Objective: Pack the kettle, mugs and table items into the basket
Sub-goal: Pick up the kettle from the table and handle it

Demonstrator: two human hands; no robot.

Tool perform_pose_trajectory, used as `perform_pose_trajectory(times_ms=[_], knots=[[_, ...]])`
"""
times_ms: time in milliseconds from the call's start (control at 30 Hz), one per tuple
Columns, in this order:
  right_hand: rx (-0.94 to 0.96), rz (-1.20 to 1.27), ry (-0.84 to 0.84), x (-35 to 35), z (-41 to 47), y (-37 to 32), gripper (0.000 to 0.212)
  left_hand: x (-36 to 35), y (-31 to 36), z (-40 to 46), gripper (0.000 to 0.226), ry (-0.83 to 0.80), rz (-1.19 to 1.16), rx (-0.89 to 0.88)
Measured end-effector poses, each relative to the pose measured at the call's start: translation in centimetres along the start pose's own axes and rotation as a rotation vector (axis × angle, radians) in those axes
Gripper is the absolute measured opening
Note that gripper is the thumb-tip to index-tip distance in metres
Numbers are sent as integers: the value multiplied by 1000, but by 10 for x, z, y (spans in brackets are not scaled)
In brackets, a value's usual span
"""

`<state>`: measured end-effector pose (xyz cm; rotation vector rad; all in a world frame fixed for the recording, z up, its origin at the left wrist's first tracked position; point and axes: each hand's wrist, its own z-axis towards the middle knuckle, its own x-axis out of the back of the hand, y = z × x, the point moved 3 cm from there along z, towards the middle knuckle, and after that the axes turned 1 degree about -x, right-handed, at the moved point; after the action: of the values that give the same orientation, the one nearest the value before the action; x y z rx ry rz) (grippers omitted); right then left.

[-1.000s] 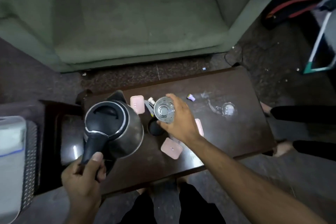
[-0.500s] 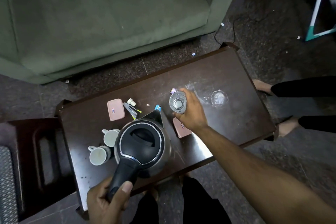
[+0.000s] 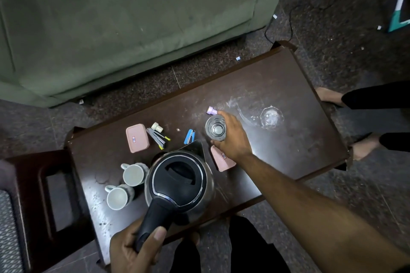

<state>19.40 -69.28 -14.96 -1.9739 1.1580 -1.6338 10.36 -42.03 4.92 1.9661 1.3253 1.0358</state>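
My left hand grips the black handle of a steel kettle, held above the near edge of the dark wooden table. My right hand holds a clear drinking glass upright over the table's middle. Two pale mugs stand left of the kettle. On the table lie a pink box, a second pink box partly under my right wrist, a grey stapler, a blue stapler, a small white cap and a purple cap. No basket is clearly visible.
Another clear glass stands on the table's right part. A dark stool adjoins the table on the left, with a grey mesh surface at the frame's edge. A green sofa lies beyond. Another person's feet are at the right.
The kettle has moved from the table's left end toward the middle near edge, uncovering the two mugs. My right hand has carried the glass rightward, near the purple cap.
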Motion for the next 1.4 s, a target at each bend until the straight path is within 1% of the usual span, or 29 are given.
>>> perform_pose_trajectory(times_ms=[33, 67, 100, 167, 233, 300, 367, 433, 567, 733, 833, 900, 967, 1233, 1400], knots=[[5, 12, -2, 0, 2, 1, 92, -4, 5, 1, 18, -48, -23, 18], [8, 22, -5, 0, 3, 1, 94, -6, 11, 1, 10, -58, -26, 13], [9, 29, -14, 1, 4, 0, 98, -8, 15, 2, 11, -32, -12, -21], [-12, 66, -31, 4, 3, 2, 111, -14, 19, 6, 27, 51, 55, -100], [-53, 141, 2, 10, -4, 9, 123, -22, 25, 8, 28, 65, 80, -121], [-138, 243, 73, 16, -20, 21, 127, -27, 24, 11, 28, 49, 70, -121], [-245, 345, 139, 20, -46, 39, 124, -33, 23, 12, 30, 39, 30, -117], [-330, 371, 164, 18, -75, 56, 116, -38, 24, 13, 30, 45, 7, -102], [-408, 317, 102, 16, -124, 75, 101, -49, 27, 13, 37, 37, 49, -105], [-420, 277, -37, 13, -169, 85, 78, -65, 29, 14, 42, 95, 74, -26], [-419, 241, -122, 12, -187, 95, 71, -72, 29, 13, 51, 111, 112, 29], [-432, 242, -138, 14, -195, 104, 67, -77, 31, 15, 47, 112, 104, 52], [-445, 233, -156, 17, -200, 112, 64, -82, 34, 17, 42, 111, 84, 82], [-421, 217, -198, 26, -205, 123, 60, -94, 37, 28, 42, 76, 13, 143], [-375, 247, -216, 22, -195, 118, 57, -101, 42, 37, 48, 34, -13, 169]])
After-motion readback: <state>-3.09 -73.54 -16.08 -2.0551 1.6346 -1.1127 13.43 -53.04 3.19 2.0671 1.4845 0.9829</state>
